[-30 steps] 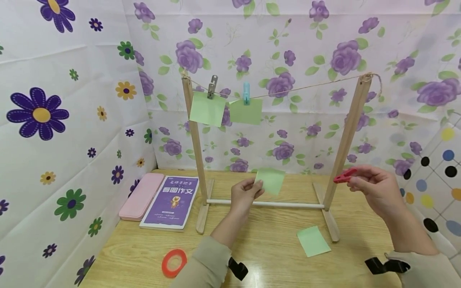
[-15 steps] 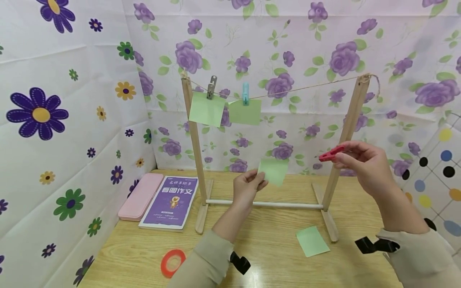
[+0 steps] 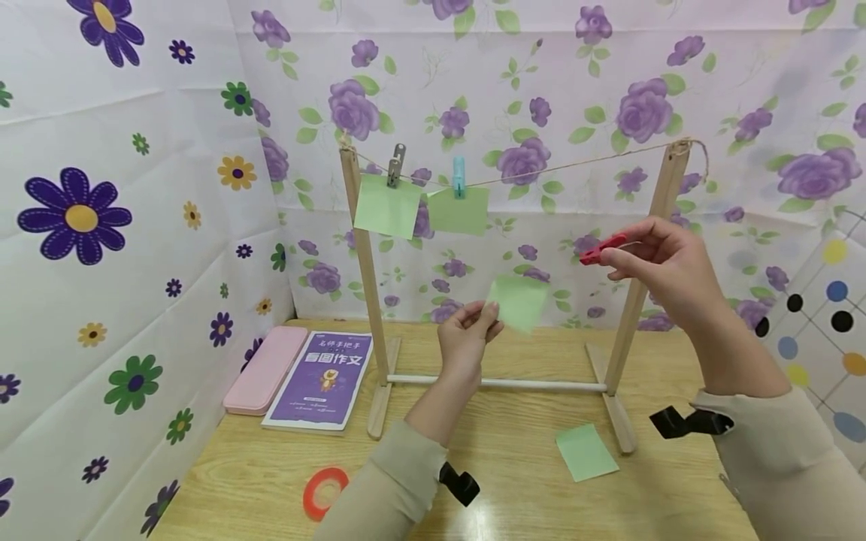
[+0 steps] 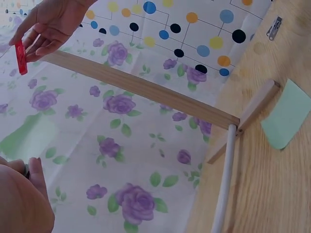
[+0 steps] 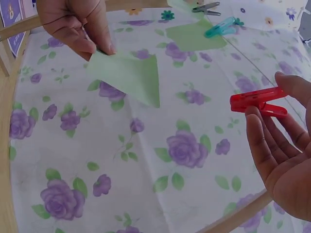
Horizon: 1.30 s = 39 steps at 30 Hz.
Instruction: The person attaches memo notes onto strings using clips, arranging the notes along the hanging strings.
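Note:
Between thumb and fingers, my left hand (image 3: 467, 338) pinches the left edge of a green sticky note (image 3: 521, 302), held up below the string (image 3: 575, 161). My right hand (image 3: 666, 267) grips a red clothespin (image 3: 604, 249) by its handle end, in front of the right post; in the right wrist view the red clothespin (image 5: 252, 101) points toward the note. Two green notes hang from the string: the left note (image 3: 387, 207) under a metal clip (image 3: 395, 165), the other note (image 3: 458, 212) under a light blue clothespin (image 3: 459, 177).
The wooden frame's posts (image 3: 365, 278) stand on the table, joined low by a white rod (image 3: 541, 385). Another green note (image 3: 586, 452) lies near the right foot. A purple book (image 3: 321, 382), a pink case (image 3: 265, 370) and a red tape roll (image 3: 325, 494) are at left. A metal clip (image 4: 274, 28) lies beyond the frame's foot.
My right hand has moved up and to the left with the red clothespin. My left hand has raised its note, shifting it slightly right. The hanging notes stay in place.

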Motion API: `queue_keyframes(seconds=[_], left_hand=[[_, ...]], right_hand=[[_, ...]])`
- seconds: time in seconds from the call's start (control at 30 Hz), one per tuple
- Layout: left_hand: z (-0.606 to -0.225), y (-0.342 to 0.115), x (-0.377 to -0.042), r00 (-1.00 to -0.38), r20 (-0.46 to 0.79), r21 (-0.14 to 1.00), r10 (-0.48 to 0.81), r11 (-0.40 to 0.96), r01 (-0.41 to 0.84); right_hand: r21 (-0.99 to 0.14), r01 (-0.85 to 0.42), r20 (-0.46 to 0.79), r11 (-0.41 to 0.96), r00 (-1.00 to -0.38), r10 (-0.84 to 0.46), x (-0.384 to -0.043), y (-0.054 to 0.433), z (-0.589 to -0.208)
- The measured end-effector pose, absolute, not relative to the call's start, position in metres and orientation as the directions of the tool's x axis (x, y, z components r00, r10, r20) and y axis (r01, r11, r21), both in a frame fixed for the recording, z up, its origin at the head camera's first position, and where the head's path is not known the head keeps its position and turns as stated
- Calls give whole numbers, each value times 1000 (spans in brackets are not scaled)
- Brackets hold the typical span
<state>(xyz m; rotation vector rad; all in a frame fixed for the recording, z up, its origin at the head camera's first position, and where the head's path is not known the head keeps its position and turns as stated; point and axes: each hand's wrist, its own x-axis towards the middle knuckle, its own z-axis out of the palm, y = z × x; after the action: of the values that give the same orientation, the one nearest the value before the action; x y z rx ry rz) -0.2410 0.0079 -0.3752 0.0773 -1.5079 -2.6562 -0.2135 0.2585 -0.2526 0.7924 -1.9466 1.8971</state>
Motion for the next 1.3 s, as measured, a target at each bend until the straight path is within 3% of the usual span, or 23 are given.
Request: queue_keyframes(seconds=[0.33,0.67,1.0,1.3], left_hand=[[-354,15,-243,-996,1,812,-90,-581,53],[-341,20,-243,-995,49,813,-92,-575,93],[-332,21,-244,-993,81,792,-90,-599,119],[-329,18,-243,-990,131,803,-59,-580,141]], right_hand=[[-774,-633,631,-38,-764,-131,-222,243,-227],[-651,-674,693,348,-716,-90,-222,224,-197],[-526,-752,761,397,-625,-176,-229,210,-171],[-426,-768,813,478,-557,-169,-230,197,-148]])
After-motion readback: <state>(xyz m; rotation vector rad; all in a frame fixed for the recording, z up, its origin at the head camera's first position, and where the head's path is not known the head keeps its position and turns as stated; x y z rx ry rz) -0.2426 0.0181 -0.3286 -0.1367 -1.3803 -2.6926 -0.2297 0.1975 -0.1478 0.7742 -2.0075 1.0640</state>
